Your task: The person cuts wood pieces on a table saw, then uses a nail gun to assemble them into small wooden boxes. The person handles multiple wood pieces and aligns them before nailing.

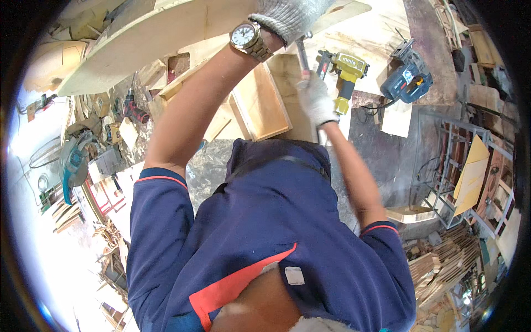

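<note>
My right hand [316, 102], in a white knit glove, is closed around the handle of a hammer [302, 55]. The metal shaft points away from me, and its head is close to my left hand. My left hand [293, 19], gloved too, reaches to the far edge over pale plywood; its fingers are mostly hidden, so I cannot tell whether they grip anything. A long curved plywood panel [149, 50] extends left from beneath that wrist. Nearer to me lies a shallow wooden frame [263, 102]. Just right of the hammer is a yellow-green nail gun [349, 69] with a black grip.
A blue jigsaw [408, 74] with its cord lies at the right of the worktop. Farther right stands a grey metal frame [442, 166] with a yellowish board [471, 174] leaning on it. A red-and-black drill [134, 108], a teal saw [72, 166] and wood scraps [451, 265] lie around.
</note>
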`<action>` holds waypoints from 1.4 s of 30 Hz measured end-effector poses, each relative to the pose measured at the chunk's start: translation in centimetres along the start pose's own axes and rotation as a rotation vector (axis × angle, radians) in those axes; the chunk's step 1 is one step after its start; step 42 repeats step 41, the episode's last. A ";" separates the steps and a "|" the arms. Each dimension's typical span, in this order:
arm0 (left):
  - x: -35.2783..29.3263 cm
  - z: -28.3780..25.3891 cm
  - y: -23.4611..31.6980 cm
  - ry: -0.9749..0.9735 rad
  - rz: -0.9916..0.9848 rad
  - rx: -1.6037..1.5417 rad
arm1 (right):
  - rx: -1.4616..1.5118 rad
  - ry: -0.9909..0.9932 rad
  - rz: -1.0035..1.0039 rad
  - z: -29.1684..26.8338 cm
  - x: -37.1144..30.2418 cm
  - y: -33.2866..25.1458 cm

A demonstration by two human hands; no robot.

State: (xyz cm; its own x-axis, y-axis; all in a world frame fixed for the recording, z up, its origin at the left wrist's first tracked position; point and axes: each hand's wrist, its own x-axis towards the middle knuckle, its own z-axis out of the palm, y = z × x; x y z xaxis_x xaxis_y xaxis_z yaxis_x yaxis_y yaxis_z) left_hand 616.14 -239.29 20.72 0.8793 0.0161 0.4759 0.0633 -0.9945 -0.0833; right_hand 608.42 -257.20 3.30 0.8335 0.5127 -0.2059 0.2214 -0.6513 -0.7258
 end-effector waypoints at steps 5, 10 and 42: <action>-0.2 -0.4 -0.8 0.010 0.092 -0.013 | -0.040 -0.374 -0.272 -8.4 6.6 3.6; 0.4 -1.2 -1.7 0.040 0.087 0.197 | -0.209 -0.599 -0.101 -12.6 8.3 0.5; -12.2 0.5 -6.4 -0.059 -0.136 -0.237 | 0.055 -0.178 -0.067 8.4 3.6 -2.5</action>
